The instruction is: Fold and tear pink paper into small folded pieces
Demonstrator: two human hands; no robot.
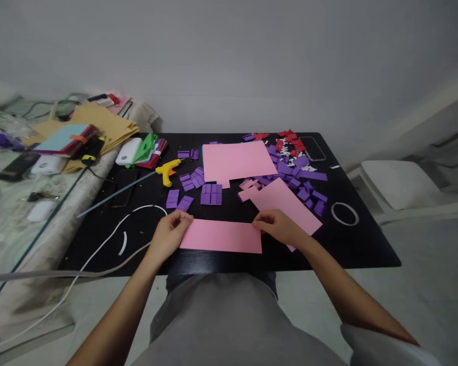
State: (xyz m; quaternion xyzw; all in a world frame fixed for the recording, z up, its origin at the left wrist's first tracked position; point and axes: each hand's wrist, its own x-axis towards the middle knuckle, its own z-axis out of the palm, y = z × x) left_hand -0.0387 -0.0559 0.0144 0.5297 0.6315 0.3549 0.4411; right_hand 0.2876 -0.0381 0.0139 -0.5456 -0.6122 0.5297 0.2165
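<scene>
A long pink paper strip [221, 236] lies flat near the front edge of the black table [366, 249]. My left hand [170, 234] pinches its left end, fingers closed on the upper corner. My right hand [280, 227] grips the strip's right end, fingers curled over the edge. Under my right hand lies another pink sheet [286, 203], tilted. A larger pink sheet [236, 160] rests farther back in the middle.
Purple paper rectangles [210, 194] are scattered mid-table, with more purple pieces [305, 183] and red scraps [290, 140] at the right. A yellow glue gun [168, 170] with white cord [110, 239] lies left. A tape ring [344, 213] sits right. Clutter covers the left-hand glass table [19, 203].
</scene>
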